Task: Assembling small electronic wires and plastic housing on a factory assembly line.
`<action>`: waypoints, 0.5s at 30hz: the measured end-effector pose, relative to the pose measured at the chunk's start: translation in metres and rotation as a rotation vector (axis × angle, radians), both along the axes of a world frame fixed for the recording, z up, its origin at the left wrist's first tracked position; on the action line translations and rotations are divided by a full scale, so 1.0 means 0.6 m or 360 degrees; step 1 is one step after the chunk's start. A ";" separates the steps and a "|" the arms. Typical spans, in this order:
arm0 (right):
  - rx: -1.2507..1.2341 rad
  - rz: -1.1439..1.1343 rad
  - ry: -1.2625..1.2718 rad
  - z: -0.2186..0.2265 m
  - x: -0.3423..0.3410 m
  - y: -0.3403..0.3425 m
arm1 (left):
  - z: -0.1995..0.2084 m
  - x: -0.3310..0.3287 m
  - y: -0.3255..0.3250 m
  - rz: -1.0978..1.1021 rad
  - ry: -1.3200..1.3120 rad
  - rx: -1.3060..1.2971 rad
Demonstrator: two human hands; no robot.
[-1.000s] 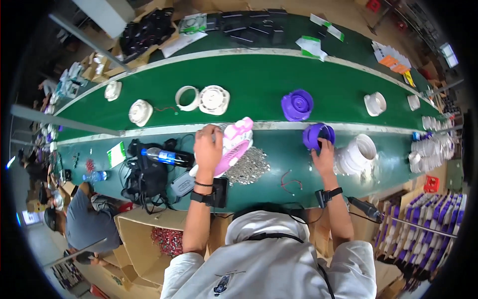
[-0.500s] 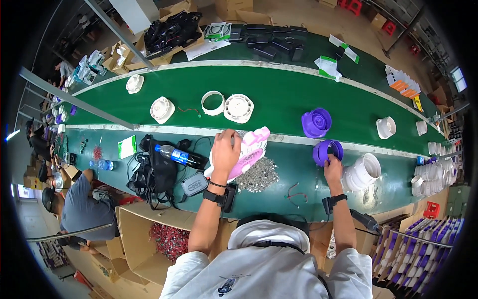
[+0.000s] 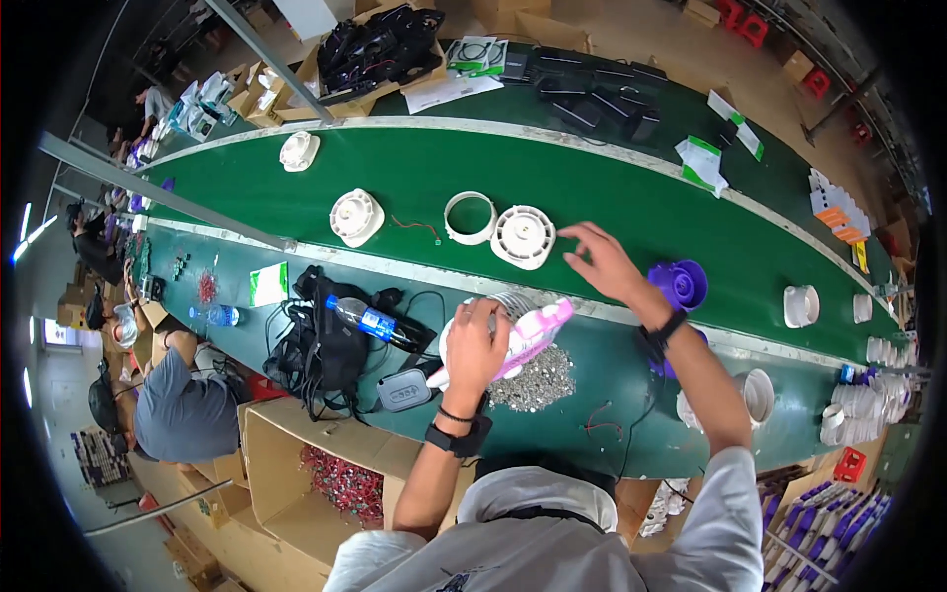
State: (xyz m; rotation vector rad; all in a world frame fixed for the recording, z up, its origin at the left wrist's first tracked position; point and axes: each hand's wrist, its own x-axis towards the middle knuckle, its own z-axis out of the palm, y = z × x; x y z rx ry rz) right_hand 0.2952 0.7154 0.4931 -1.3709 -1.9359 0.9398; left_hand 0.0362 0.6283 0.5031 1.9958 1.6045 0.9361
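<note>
My left hand is closed round a white and pink fan part, just above a heap of small metal pieces on the green bench. Over the green belt, my right hand is stretched out with its fingers apart, holding nothing. Its fingertips are close to the edge of a round white slotted base; whether they touch it is unclear. A white ring lies against that base. To the right of my hand stands a purple base. My right forearm partly covers a purple ring and stacked white rings.
Left of my left hand lie a dark drink bottle, a black bag and a grey case. More white bases sit along the belt. Below the bench edge is a cardboard box holding red-wired parts. A person sits at left.
My right hand has let go of the purple ring and moved up and left to the white base on the belt. The left hand still holds the fan part. The whole view has shifted.
</note>
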 end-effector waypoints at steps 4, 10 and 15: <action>0.0250 0.0585 -0.0444 -0.099 -0.085 0.158 | -0.001 -0.002 -0.005 0.0014 -0.0001 -0.0070; 0.0240 0.0552 -0.0491 -0.183 -0.205 0.194 | 0.010 0.000 0.003 -0.0009 0.0064 -0.0120; 0.0341 0.0579 -0.1032 -0.226 -0.211 0.205 | 0.021 0.011 0.009 0.0010 0.0057 -0.0164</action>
